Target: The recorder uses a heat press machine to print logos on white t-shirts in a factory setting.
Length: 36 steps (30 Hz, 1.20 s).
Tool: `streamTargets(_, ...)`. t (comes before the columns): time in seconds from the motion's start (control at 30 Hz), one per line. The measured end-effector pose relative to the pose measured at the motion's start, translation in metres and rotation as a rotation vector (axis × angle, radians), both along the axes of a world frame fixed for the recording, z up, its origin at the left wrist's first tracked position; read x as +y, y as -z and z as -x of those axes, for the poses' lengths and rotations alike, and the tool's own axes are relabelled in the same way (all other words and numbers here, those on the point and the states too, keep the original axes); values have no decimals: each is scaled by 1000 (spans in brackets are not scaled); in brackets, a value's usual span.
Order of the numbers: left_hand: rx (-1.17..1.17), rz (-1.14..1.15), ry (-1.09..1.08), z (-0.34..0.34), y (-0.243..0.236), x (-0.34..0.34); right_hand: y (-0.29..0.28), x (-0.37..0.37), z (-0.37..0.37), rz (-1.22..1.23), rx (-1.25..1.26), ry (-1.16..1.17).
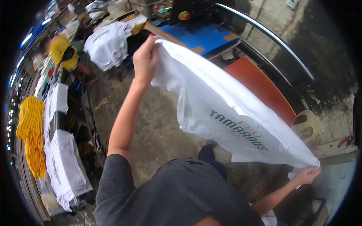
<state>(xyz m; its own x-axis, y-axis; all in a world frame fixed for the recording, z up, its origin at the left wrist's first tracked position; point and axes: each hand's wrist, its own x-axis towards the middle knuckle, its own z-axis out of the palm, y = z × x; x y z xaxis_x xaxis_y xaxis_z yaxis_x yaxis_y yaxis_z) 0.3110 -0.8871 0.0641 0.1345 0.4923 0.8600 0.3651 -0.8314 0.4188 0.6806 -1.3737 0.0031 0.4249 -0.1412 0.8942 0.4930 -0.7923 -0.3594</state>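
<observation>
A white shirt (203, 94) with green and orange lettering on its front hangs stretched between my two hands, over the floor before me. My left hand (145, 62), arm extended forward, is closed on one top corner of the cloth. At the lower right my right hand (304, 175) grips the opposite corner. The upper edge runs nearly taut from hand to hand, while the lower edge droops in loose folds.
Left, white printed shirts (66, 162) and stacked yellow cloth (32, 128) lie on a long bench. Beyond is a person in yellow (62, 52). More white shirts (109, 43) are heaped ahead. A blue-topped machine (192, 35), orange-red board (260, 86) and cream plastic chair (306, 124) stand right.
</observation>
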Motion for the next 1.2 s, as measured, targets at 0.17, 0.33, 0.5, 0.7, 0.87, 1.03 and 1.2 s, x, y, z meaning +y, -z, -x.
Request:
streamTargets(0.17, 198, -238, 19, -166, -32, 73, 1, 12, -111, -36, 37, -64)
streamTargets(0.33, 698, -184, -13, -385, -1, 147, 32, 55, -266, 172, 280, 22)
streamTargets(0.5, 642, -179, -39, -500, 130, 139, 119, 104, -316, 682, 509, -11)
streamTargets(0.7, 817, 226, 103, -396, 241, 86, 193, 92, -189, 289, 842, -188)
streamTargets(0.87, 854, 307, 55, -315, 258, 46, 203, 94, -70, 131, 897, -119)
streamTargets(1.03, 597, 629, 166, -298, 251, 39, 208, 101, -48, 214, 836, 19)
streamTargets(1.2, 610, 689, 143, -262, 249, 39, 195, 90, -35, 115, 892, 99)
